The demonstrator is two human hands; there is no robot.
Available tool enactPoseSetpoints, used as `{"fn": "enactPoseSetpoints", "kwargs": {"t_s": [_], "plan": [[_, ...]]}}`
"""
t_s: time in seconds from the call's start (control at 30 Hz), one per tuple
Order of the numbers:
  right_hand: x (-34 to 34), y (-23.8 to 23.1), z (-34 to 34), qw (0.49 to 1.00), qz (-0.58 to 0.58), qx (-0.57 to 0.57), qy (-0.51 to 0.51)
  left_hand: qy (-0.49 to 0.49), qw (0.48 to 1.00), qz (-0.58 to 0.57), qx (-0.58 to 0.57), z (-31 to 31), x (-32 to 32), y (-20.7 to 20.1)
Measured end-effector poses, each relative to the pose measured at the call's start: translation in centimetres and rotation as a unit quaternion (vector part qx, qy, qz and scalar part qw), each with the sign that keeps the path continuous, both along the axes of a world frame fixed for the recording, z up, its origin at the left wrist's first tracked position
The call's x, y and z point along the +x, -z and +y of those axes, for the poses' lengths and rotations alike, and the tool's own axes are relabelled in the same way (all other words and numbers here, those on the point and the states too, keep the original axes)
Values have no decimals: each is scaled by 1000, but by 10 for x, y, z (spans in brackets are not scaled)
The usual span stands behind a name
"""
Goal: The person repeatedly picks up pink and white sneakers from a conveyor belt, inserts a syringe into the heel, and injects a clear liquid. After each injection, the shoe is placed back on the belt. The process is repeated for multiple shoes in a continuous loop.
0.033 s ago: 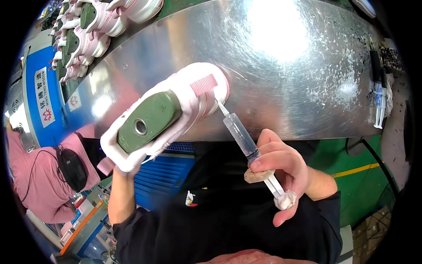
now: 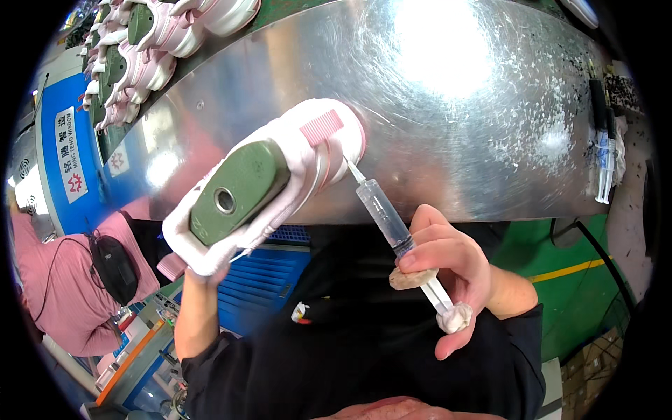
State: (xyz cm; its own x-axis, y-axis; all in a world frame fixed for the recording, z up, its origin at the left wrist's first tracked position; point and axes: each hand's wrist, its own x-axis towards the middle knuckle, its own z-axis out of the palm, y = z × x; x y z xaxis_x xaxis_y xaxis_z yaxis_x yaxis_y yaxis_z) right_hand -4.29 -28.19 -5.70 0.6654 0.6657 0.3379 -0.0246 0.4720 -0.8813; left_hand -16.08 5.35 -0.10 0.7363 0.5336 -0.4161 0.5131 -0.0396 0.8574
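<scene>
The person wears a black shirt (image 2: 392, 357) with short, loose-cut sleeves (image 2: 518, 350) that leave the forearms (image 2: 197, 318) bare. A small emblem (image 2: 301, 313) in white, red and yellow sits on the left side of the chest. The right hand (image 2: 451, 269) is bare; the left hand (image 2: 211, 276) is mostly hidden from view.

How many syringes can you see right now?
At least 2: the held syringe in the right hand, pointing at the pink-and-white shoe, and another syringe by the right edge of the metal table, where overlapping items may hide more.
</scene>
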Motion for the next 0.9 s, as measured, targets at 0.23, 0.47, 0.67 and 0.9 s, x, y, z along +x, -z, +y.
{"fn": "enactPoseSetpoints", "kwargs": {"t_s": [0.23, 0.47, 0.67, 0.9], "plan": [[-2, -9, 1, 1000, -6, -19, -9, -23, 901, -37, -431, -34, -59, 21], [-5, -31, 2, 998, 30, -42, -33, -27, 859, -54, -509, -86, -38, 19], [3, -57, -2, 994, 6, -81, -78, 78, 804, 41, -588, -86, -24, 29], [-1, -102, -26, 973, 103, -163, -127, 69, 698, 15, -712, -107, -12, 42]]}}
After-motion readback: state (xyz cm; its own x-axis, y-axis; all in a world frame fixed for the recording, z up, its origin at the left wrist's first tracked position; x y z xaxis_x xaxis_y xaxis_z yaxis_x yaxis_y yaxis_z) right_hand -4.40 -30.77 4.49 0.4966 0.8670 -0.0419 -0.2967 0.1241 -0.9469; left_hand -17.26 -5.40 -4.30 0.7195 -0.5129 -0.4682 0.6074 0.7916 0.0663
